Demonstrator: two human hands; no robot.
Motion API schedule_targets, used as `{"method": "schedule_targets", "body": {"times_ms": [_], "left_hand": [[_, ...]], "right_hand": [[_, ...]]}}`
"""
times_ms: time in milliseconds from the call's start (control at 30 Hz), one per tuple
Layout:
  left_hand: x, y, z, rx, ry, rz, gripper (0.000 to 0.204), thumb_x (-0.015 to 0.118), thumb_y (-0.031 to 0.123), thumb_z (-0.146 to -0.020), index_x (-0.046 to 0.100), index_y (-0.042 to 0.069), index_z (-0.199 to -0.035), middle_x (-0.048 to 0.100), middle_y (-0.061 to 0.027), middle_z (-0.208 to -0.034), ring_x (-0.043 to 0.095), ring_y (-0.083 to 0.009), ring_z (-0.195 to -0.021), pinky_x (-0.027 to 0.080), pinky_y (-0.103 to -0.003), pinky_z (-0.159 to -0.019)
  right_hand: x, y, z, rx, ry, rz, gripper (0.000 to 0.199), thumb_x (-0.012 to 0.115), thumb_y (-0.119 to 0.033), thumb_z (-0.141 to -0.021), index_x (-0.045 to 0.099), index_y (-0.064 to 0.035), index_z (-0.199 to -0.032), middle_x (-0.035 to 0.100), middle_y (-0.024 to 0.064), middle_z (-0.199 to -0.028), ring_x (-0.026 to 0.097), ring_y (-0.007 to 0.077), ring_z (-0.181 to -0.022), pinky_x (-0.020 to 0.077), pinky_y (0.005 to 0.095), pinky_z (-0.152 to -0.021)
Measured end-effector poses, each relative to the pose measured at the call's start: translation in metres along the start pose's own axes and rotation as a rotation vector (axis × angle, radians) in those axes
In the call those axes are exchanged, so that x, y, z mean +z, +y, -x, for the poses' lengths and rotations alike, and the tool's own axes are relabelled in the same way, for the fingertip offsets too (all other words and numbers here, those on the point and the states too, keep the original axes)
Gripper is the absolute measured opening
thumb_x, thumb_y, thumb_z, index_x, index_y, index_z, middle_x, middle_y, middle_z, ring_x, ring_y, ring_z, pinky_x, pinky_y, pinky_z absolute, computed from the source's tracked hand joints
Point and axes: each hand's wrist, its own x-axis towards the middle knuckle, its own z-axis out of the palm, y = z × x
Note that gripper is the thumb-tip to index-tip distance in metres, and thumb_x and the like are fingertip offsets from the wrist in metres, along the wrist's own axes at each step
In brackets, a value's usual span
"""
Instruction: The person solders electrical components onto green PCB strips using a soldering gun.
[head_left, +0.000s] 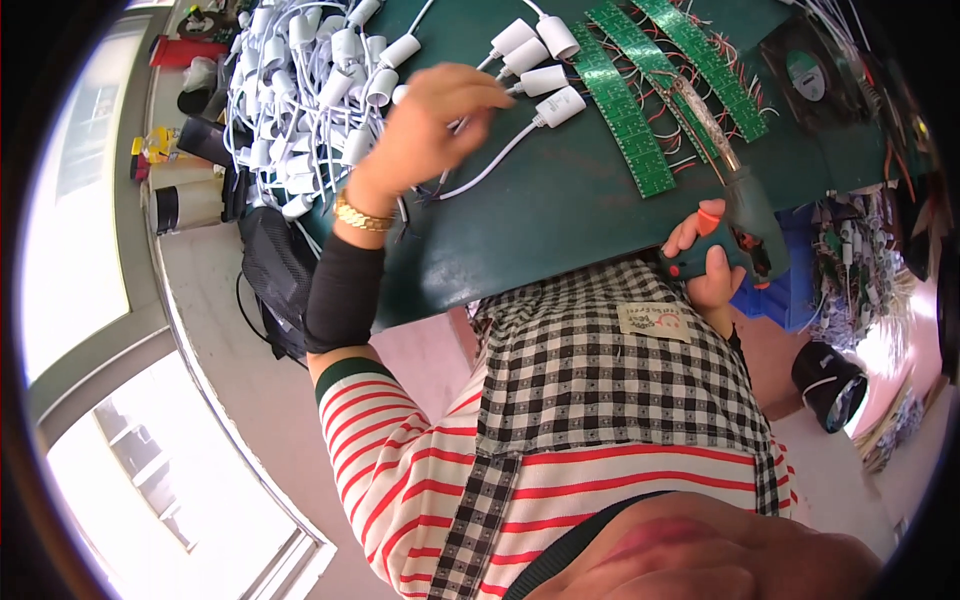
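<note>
Right hand point(706, 248): fingers wrapped around soldering gun point(752, 220), nose over green circuit boards point(625, 125) on desk point(540, 215) | Left hand point(432, 130): fingers curled near white lamp holders point(560, 106); grasp, we cannot tell | Advice: we should keep the nose clear of loose wires point(684, 164).

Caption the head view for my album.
Right hand gripping a green soldering gun, left hand near white lamp holders, beside green circuit boards.
</note>
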Motion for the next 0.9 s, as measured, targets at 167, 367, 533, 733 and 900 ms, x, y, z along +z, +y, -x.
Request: {"method": "schedule_targets", "body": {"times_ms": [167, 367, 533, 733, 900], "left_hand": [[-0.039, -0.055, 0.025, -0.464, 0.039, -0.26, 0.031, 0.054, 0.003, -0.078, 0.058, 0.004, -0.108, 0.063, -0.0152, -0.102, 0.061, -0.0329, -0.094, 0.049, -0.039, -0.082], [-0.021, -0.09, 0.009, -0.434, -0.018, -0.422, 0.031, 0.071, 0.017, -0.074, 0.058, 0.007, -0.1, 0.062, -0.0148, -0.092, 0.06, -0.0364, -0.087, 0.048, -0.042, -0.075], [-0.034, -0.126, 0.006, -0.538, 0.063, -0.378, 0.026, 0.071, 0.024, -0.076, 0.066, 0.004, -0.093, 0.065, -0.0172, -0.089, 0.064, -0.0351, -0.081, 0.05, -0.039, -0.071], [-0.079, -0.106, 0.012, -0.497, 0.245, -0.941, 0.022, 0.057, 0.021, -0.078, 0.054, -0.001, -0.082, 0.06, -0.0216, -0.078, 0.058, -0.0398, -0.075, 0.049, -0.049, -0.07], [-0.078, -0.098, 0.023, -0.837, 0.049, -0.947, 0.034, 0.06, 0.034, -0.079, 0.064, 0.0, -0.08, 0.062, -0.0206, -0.089, 0.062, -0.0386, -0.079, 0.051, -0.046, -0.071]], "right_hand": [[0.0, -0.002, 0.0, 0.01, -0.007, 0.012, 0.05, 0.054, -0.032, -0.088, 0.039, -0.0009, -0.124, 0.051, 0.011, -0.083, 0.054, 0.019, -0.07, 0.0469, 0.0322, -0.065], [0.003, 0.001, 0.003, -0.043, -0.013, 0.014, 0.049, 0.05, -0.026, -0.089, 0.038, 0.0029, -0.125, 0.052, 0.0131, -0.082, 0.053, 0.0206, -0.069, 0.0467, 0.033, -0.064], [0.004, 0.003, 0.003, -0.013, 0.076, 0.009, 0.05, 0.052, -0.027, -0.087, 0.037, 0.0019, -0.125, 0.051, 0.0128, -0.082, 0.054, 0.0202, -0.069, 0.0467, 0.0327, -0.065], [0.0, -0.002, 0.0, -0.036, -0.028, 0.094, 0.047, 0.052, -0.027, -0.088, 0.038, 0.0, -0.124, 0.051, 0.012, -0.082, 0.055, 0.0197, -0.069, 0.0475, 0.0328, -0.064], [-0.001, -0.003, 0.0, -0.038, -0.033, 0.142, 0.044, 0.051, -0.025, -0.089, 0.038, -0.0011, -0.124, 0.052, 0.0109, -0.083, 0.055, 0.0186, -0.07, 0.0475, 0.0322, -0.064]]}}
